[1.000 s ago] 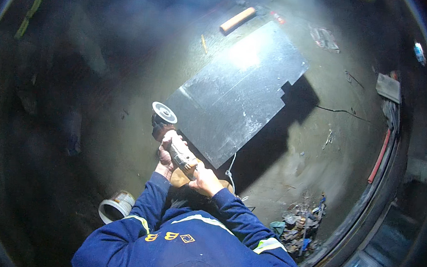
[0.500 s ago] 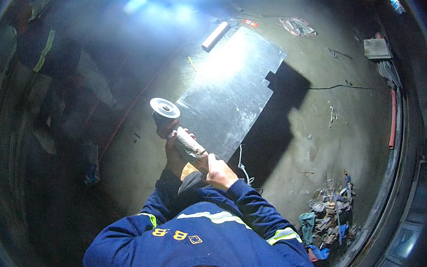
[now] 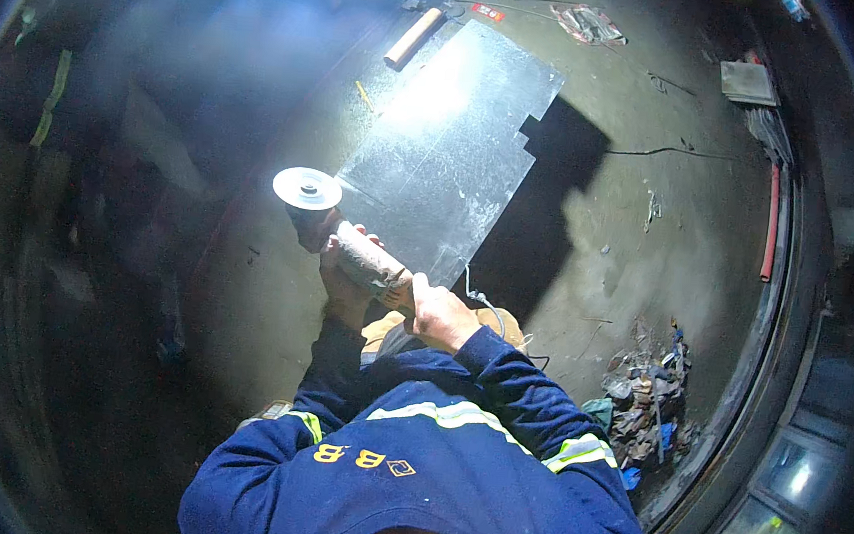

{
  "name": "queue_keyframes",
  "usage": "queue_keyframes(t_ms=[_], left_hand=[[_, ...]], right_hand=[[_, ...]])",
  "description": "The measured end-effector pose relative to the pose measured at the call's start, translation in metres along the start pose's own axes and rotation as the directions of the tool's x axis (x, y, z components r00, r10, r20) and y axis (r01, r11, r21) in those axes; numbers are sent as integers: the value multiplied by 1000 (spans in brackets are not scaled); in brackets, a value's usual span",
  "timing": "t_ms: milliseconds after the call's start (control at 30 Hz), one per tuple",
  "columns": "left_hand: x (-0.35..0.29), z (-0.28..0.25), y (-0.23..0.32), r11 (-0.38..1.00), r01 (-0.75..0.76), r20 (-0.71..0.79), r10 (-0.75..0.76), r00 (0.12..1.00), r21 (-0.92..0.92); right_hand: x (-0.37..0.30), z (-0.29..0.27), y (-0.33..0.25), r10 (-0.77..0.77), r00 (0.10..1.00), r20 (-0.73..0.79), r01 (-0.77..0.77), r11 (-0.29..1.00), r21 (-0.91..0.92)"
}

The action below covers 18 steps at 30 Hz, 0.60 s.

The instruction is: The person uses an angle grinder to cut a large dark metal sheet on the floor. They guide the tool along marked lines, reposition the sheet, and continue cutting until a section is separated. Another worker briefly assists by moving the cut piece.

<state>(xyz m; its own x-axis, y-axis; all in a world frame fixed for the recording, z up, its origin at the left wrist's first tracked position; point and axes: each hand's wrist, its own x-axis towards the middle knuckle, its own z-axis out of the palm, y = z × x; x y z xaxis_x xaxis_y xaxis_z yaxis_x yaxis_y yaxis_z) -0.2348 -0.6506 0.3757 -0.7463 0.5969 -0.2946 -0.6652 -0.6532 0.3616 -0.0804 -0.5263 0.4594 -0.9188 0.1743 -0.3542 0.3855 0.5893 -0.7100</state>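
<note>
An angle grinder with a flat pale disc is held slantwise in front of my body. My left hand is wrapped round the front part of its body, with fingertips showing over the far side. At the rear end, my right hand grips the handle. The disc points up and left, over the floor by the left edge of a large grey metal sheet. A light cord hangs near my right hand. Whether the disc spins, I cannot tell.
The sheet has a stepped right edge and casts a dark shadow. A tan tube lies at its far left corner. A rubbish heap sits at right. Along the right edge are a red pipe and a pale box.
The view has tilted, so the floor and sheet sit higher and slightly left in the picture. The grinder has shifted a little left with both hands still on it. A tan trouser knee shows beside my right hand.
</note>
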Motion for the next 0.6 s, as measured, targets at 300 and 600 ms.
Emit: queue_keyframes(t_ms=[300,600], left_hand=[[49,33,-89,987,-139,-35,142,989,75],[92,119,-218,951,-75,-252,155,955,299]], right_hand=[[38,-67,113,-120,986,113,108,988,107],[42,-190,250,-205,918,338,86,938,334]])
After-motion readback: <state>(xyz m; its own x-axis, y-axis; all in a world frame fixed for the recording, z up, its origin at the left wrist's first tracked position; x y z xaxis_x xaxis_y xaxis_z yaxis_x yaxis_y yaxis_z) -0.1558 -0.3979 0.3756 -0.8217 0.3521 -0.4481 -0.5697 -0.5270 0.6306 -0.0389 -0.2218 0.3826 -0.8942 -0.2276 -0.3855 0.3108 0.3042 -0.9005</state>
